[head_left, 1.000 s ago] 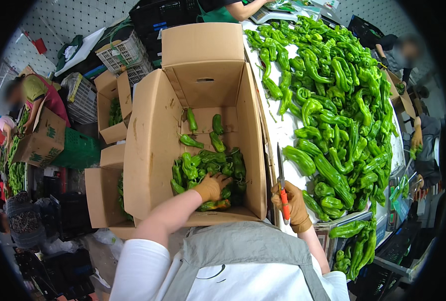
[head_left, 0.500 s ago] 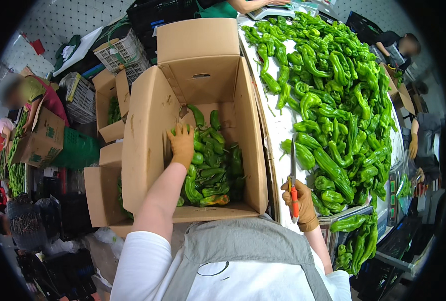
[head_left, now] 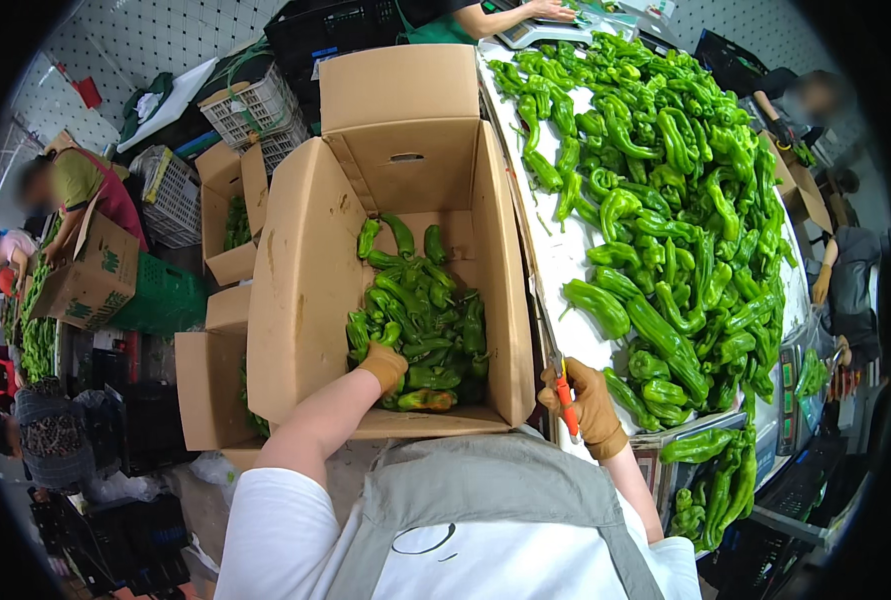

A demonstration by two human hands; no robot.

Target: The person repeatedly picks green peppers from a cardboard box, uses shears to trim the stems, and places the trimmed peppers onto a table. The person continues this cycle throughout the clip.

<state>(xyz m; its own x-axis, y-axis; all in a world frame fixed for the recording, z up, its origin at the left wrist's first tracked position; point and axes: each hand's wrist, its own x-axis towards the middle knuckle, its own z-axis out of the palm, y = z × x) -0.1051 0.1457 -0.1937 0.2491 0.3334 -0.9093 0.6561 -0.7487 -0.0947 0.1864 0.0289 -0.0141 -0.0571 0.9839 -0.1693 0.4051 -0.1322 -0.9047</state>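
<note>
In the open cardboard box (head_left: 285, 300) before me lies a layer of green peppers (head_left: 425, 305), one of them partly reddish near the front wall. My left hand (head_left: 383, 368), in a brown glove, reaches down into the box's near left part. Its fingers curl round a green pepper (head_left: 391, 334) there, partly hidden among the others. To the right, by the edge of the white table (head_left: 555, 235), my gloved right hand (head_left: 597, 412) holds scissors (head_left: 567, 402) with orange-red handles, blades pointing away from me. A large heap of green peppers (head_left: 675, 220) covers the table beside it.
Smaller cardboard boxes (head_left: 205, 390) with peppers stand left of the big box. Beyond are white crates (head_left: 240, 115) and a green crate (head_left: 165, 295). A co-worker (head_left: 105, 185) handles a box at far left; another person's arm (head_left: 510, 18) rests by a scale at the far end.
My left hand has moved from the box's left side nearer to me and closed among the peppers. My right hand, with the scissors, has shifted slightly left and the blades have tipped lower.
</note>
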